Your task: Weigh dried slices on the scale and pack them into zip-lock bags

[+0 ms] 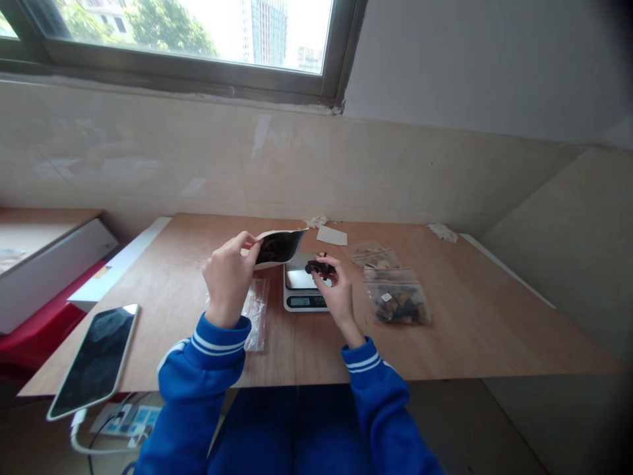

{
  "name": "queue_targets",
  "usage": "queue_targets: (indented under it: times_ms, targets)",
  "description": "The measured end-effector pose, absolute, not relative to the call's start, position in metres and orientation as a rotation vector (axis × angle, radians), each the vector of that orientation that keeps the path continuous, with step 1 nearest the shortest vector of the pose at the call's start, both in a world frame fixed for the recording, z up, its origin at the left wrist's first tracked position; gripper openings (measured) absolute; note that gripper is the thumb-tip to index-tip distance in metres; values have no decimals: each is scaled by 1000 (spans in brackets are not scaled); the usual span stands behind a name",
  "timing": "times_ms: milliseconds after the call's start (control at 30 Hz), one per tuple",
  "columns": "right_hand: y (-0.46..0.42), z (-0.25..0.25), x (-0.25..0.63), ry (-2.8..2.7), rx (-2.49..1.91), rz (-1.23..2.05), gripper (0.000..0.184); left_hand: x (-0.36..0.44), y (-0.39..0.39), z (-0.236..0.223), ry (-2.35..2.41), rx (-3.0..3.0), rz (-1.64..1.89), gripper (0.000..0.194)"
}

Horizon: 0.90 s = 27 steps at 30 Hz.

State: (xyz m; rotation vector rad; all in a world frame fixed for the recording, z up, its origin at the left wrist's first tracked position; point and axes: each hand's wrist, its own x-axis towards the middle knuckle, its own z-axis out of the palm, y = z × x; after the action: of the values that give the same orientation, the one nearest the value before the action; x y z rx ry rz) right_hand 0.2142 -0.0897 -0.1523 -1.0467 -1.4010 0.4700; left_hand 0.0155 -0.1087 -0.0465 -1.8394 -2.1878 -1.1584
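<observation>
While the left hand (228,279) grips an open pouch (279,248), fingers clamped on its edge, the right hand (339,295) pinches dark pieces (319,267), fingers together, above a kitchen scale (297,301), center frame

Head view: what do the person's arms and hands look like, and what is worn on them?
The left hand and right hand are bare, with no gloves. The arms are covered by a bright blue left sleeve and right sleeve, each with two white stripes around the cuff.
</observation>
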Motion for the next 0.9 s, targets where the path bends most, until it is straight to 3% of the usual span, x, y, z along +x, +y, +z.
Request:
queue_targets:
  times_ms: [167,467,900]
  targets:
    - [-58,-181,216,-1554,-1139,633,26,12,-107,-47,-2189,-1881,-1173,24]
    - [-36,-192,227,-1864,-1352,392,43,10,-107,-52,-2194,-1891,-1179,24]
    - [-48,-196,225,-1912,-1387,209,38,8,-108,-55,-2184,-1908,-1204,24]
